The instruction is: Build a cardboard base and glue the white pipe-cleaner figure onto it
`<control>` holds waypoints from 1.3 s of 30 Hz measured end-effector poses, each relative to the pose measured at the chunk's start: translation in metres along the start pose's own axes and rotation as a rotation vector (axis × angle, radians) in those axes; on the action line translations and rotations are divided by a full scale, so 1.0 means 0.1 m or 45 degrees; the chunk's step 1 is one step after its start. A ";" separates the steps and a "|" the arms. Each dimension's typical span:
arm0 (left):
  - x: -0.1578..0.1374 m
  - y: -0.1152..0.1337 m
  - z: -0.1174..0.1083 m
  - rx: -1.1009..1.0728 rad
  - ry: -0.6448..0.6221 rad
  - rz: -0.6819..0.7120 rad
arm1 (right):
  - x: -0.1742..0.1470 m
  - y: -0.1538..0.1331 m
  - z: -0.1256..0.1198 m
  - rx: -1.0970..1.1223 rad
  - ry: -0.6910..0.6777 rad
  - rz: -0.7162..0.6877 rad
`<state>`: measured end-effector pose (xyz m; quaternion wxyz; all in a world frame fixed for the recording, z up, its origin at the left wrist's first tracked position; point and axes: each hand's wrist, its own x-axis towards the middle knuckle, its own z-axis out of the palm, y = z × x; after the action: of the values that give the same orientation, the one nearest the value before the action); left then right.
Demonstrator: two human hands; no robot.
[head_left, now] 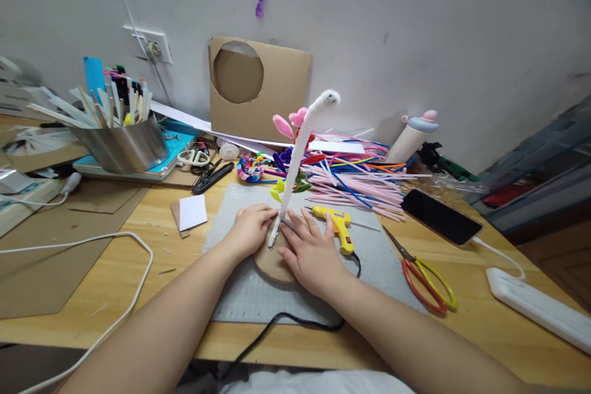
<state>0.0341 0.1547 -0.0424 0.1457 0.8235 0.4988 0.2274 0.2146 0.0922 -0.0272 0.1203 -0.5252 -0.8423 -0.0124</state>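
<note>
A tall white fuzzy pipe-cleaner stem (298, 157) rises from a round cardboard disc (274, 265), its top bent over to the right. Its foot splits into short legs on the disc, one pointing toward me. My left hand (252, 228) is closed at the left side of the foot, fingers together against the stem's base; the fingertips are partly hidden. On the right, my right hand (314, 249) lies with spread fingers on the disc, index fingertip by another leg. Behind the stem are pink pipe-cleaner petals (289, 122) and other colourful ones. The disc rests on a grey cutting mat (231, 295).
A yellow glue gun (339, 225) lies right of my right hand, its black cable crossing the mat. Further right are scissors (422, 277) and a phone (441, 217). Bundled pipe cleaners (355, 188) lie behind. A metal pot (124, 148) of sticks stands left.
</note>
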 end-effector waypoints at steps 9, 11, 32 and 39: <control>-0.01 -0.01 0.02 0.034 -0.005 -0.003 | 0.00 -0.03 0.04 -0.030 0.041 0.004; -0.02 -0.01 0.03 0.054 0.002 -0.014 | 0.02 -0.02 0.04 -0.021 0.056 0.001; -0.03 -0.01 0.05 0.119 0.011 -0.045 | 0.06 0.12 0.03 0.374 0.090 0.080; -0.03 -0.01 0.06 0.106 0.019 -0.043 | 0.10 0.05 0.10 0.158 0.049 0.048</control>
<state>0.0354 0.1524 -0.0490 0.1115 0.8186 0.5229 0.2100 0.2129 0.1051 -0.0350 0.1690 -0.5322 -0.8290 0.0318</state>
